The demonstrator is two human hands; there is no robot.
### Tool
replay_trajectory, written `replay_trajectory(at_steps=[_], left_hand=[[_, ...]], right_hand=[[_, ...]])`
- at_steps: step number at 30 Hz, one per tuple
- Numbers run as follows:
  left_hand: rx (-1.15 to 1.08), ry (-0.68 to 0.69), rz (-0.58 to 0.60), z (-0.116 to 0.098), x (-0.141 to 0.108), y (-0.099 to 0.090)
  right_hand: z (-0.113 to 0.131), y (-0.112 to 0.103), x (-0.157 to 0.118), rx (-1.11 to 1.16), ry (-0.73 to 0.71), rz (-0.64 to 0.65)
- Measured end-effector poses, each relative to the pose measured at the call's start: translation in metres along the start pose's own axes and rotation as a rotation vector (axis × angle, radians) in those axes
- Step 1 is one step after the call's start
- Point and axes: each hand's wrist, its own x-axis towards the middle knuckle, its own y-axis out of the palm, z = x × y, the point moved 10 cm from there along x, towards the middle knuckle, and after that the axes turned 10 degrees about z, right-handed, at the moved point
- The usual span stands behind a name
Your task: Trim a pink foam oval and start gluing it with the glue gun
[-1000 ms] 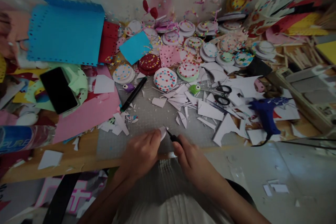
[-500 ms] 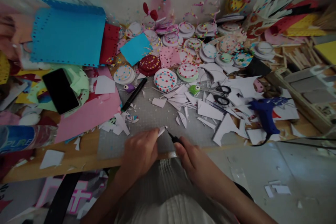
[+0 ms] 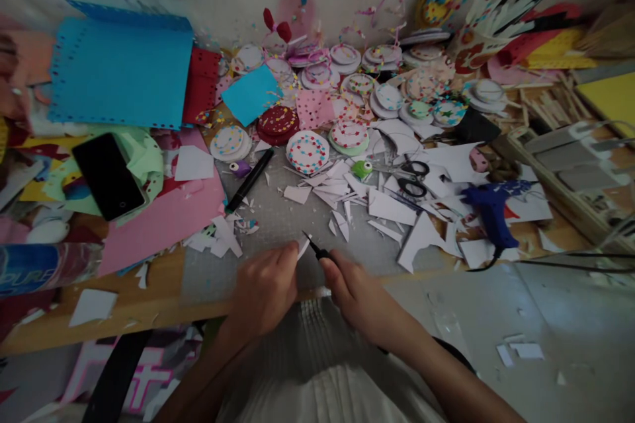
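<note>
Near the front edge of the grey cutting mat (image 3: 208,277), my left hand (image 3: 265,284) is closed and pinches a small white foam board piece (image 3: 302,249) between thumb and fingers. My right hand (image 3: 352,287) grips the black handle of a craft knife (image 3: 316,250). Its thin blade points up and left, close to the white piece; whether it touches is hard to tell. White offcuts (image 3: 342,192) lie on the mat beyond my hands. A black marker-like stick (image 3: 251,180) rests to the left of them.
Scissors (image 3: 414,178) and a blue glue gun (image 3: 493,211) lie at right among scraps. Decorated round cakes (image 3: 307,152) crowd the back. At left are a phone (image 3: 109,175), a plastic bottle (image 3: 49,268) and blue foam sheets (image 3: 122,73). A power strip (image 3: 575,185) stands far right.
The knife tip has moved slightly left and up, nearer the white piece, with my right hand shifting left. My left hand keeps its pinch. The whole view has shifted slightly.
</note>
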Motion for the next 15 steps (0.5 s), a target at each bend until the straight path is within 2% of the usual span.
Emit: replay_trajectory(at_steps=[3,8,15], left_hand=[[0.011,-0.009,0.013,-0.002,0.0,0.001],[0.007,-0.108,0.04,0.004,0.001,0.001],[0.007,-0.057,0.026,0.003,0.004,-0.001]], right_hand=[[0.001,-0.001,-0.001,0.025,-0.016,-0.009],[-0.003,0.001,-0.011,0.069,-0.005,-0.007],[-0.003,0.002,-0.004,0.067,-0.015,-0.009]])
